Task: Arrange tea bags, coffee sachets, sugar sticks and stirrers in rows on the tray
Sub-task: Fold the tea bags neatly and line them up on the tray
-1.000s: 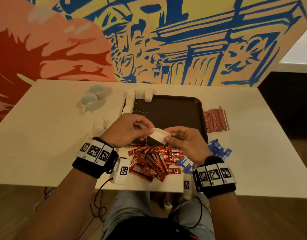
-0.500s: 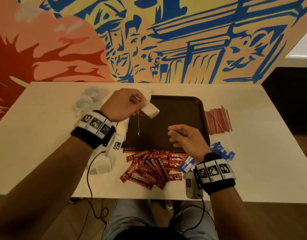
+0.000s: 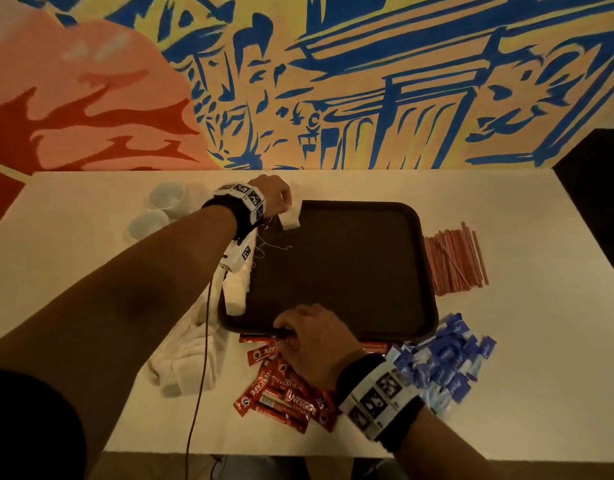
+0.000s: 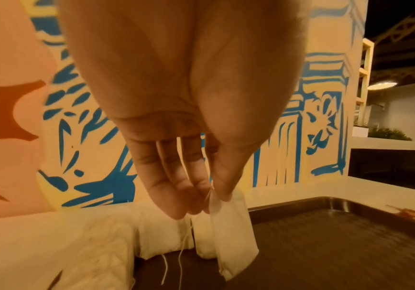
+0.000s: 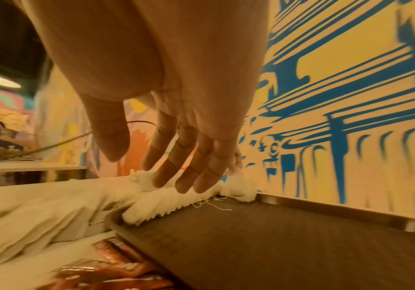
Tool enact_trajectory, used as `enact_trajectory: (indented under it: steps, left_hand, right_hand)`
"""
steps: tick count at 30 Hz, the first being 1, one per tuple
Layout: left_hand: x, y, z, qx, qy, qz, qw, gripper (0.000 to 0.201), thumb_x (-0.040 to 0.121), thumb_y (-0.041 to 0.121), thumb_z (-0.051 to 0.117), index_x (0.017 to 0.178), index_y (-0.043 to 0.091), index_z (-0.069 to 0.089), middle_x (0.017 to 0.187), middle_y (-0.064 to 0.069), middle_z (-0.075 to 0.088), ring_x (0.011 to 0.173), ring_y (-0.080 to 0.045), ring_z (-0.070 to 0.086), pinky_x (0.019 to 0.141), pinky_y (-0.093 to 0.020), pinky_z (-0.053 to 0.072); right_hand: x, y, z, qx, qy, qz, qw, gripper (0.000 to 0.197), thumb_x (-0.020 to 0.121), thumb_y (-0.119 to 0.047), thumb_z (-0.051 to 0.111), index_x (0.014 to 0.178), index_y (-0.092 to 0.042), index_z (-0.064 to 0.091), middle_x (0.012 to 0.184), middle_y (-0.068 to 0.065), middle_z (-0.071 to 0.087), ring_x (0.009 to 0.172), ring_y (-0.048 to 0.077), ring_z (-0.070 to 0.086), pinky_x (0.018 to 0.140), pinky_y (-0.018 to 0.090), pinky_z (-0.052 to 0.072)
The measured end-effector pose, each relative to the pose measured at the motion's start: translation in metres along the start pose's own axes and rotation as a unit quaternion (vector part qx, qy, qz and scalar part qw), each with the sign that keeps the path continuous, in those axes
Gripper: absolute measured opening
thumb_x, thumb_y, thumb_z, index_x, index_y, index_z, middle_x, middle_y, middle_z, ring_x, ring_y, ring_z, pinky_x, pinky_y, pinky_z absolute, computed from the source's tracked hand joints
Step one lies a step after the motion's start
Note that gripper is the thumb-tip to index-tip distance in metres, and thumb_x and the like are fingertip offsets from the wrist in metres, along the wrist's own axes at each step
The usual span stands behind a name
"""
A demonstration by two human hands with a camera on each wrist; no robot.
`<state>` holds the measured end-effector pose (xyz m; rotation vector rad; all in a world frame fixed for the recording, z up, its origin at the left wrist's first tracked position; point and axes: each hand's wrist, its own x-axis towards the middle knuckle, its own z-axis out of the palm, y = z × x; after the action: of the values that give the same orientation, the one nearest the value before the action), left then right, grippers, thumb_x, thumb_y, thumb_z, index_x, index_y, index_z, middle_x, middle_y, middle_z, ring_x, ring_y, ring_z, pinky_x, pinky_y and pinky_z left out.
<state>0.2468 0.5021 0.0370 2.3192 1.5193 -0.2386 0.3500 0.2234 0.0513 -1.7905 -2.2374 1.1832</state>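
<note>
The left hand (image 4: 176, 109) pinches a white tea bag (image 4: 233, 237) by its top edge between thumb and fingers, over the tray's (image 3: 350, 271) 11 o'clock corner. The bag hangs long axis near vertical, lower end just above the tray floor; whether it touches is unclear. Its print, if any, cannot be read. More tea bags (image 3: 234, 289) line the tray's 9 o'clock edge, partly hidden by the wrist. The right hand (image 3: 316, 341), fingers loose and holding nothing, hovers at the 6 o'clock rim over red sachets (image 3: 281, 393) reading "NESCAFE". Blue sugar sticks (image 3: 444, 365) sit at 4 o'clock, their writing illegible; stirrers (image 3: 454, 261) at 3 o'clock.
</note>
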Motion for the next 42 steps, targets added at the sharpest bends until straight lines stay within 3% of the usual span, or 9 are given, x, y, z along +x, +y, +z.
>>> enact_trajectory:
  steps: [6,10,14,19,24,27,34,38,42]
  left_hand:
    - [0.035,-0.005,0.006,0.042,-0.001,-0.003,0.999,0.007,0.093,0.021,0.067,0.098,0.022,0.071,0.115,-0.005,0.068,0.103,-0.027,0.063,0.079,-0.033,0.049]
    - [0.042,-0.005,0.007,0.031,0.012,0.003,0.999,0.018,0.094,0.019,0.065,0.111,0.022,0.069,0.126,-0.005,0.062,0.107,-0.028,0.062,0.081,-0.031,0.047]
    - [0.018,-0.011,-0.011,-0.045,0.045,-0.02,0.998,0.022,0.094,0.032,0.067,0.115,0.026,0.065,0.131,-0.003,0.06,0.109,-0.026,0.061,0.094,-0.036,0.051]
    - [-0.073,-0.038,-0.04,-0.139,0.112,-0.012,0.984,0.025,0.094,0.034,0.067,0.114,0.019,0.068,0.112,-0.002,0.069,0.102,-0.019,0.064,0.093,-0.036,0.05]
    - [-0.203,-0.082,-0.033,-0.229,0.145,-0.036,0.962,0.017,0.093,0.031,0.069,0.109,0.023,0.07,0.096,0.006,0.066,0.071,0.004,0.059,0.067,-0.011,0.043]
    - [-0.27,-0.115,0.0,-0.28,0.145,-0.073,0.946,0.014,0.092,0.033,0.07,0.106,0.029,0.071,0.095,0.006,0.069,0.074,0.0,0.064,0.073,-0.023,0.05]
    - [-0.338,-0.164,0.093,-0.378,0.083,-0.197,0.901,0.019,0.094,0.031,0.069,0.112,0.028,0.066,0.103,0.002,0.07,0.087,-0.022,0.071,0.074,-0.042,0.061]
    - [-0.324,-0.182,0.112,-0.376,0.035,-0.239,0.895,0.046,0.092,0.033,0.071,0.134,0.026,0.053,0.122,0.001,0.062,0.089,-0.029,0.07,0.082,-0.044,0.06]
    - [-0.311,-0.187,0.113,-0.398,-0.054,-0.234,0.885,0.084,0.084,0.008,0.076,0.153,0.029,0.031,0.149,-0.002,0.041,0.104,-0.033,0.066,0.088,-0.046,0.059]
  right_hand:
    - [0.034,-0.024,0.02,-0.079,-0.077,-0.044,0.993,0.054,0.102,-0.03,0.054,0.152,-0.02,0.035,0.156,0.006,0.034,0.147,0.028,0.024,0.122,0.047,0.018]
    - [0.051,-0.03,0.024,-0.111,-0.096,-0.053,0.988,0.059,0.1,-0.028,0.058,0.153,-0.017,0.033,0.154,0.009,0.035,0.144,0.03,0.028,0.121,0.047,0.023]
    - [0.055,-0.034,0.027,-0.107,-0.1,-0.05,0.988,0.062,0.098,-0.029,0.06,0.153,-0.018,0.032,0.154,0.007,0.035,0.143,0.029,0.03,0.121,0.047,0.025]
    - [0.051,-0.047,0.029,-0.073,-0.105,-0.034,0.991,0.071,0.096,-0.033,0.064,0.156,-0.025,0.027,0.159,0.001,0.028,0.146,0.027,0.026,0.121,0.044,0.023]
    - [0.045,-0.064,0.045,-0.06,-0.106,-0.05,0.991,0.067,0.095,-0.031,0.063,0.154,-0.023,0.031,0.157,0.003,0.032,0.141,0.029,0.033,0.118,0.04,0.031]
    - [0.043,-0.072,0.056,-0.057,-0.098,-0.051,0.992,0.067,0.094,-0.034,0.065,0.152,-0.023,0.034,0.154,0.004,0.035,0.14,0.029,0.038,0.115,0.037,0.032]
    - [0.061,-0.092,0.072,-0.048,-0.051,-0.031,0.997,0.067,0.094,-0.038,0.066,0.151,-0.019,0.037,0.149,0.005,0.042,0.135,0.027,0.045,0.111,0.037,0.039]
    - [0.087,-0.103,0.066,-0.055,-0.028,-0.013,0.998,0.057,0.095,-0.034,0.065,0.145,-0.018,0.043,0.139,0.006,0.049,0.126,0.027,0.052,0.103,0.035,0.044]
    - [0.112,-0.114,0.06,-0.1,-0.049,-0.004,0.994,0.069,0.09,-0.031,0.071,0.149,-0.017,0.038,0.142,0.008,0.048,0.128,0.029,0.051,0.103,0.037,0.045]
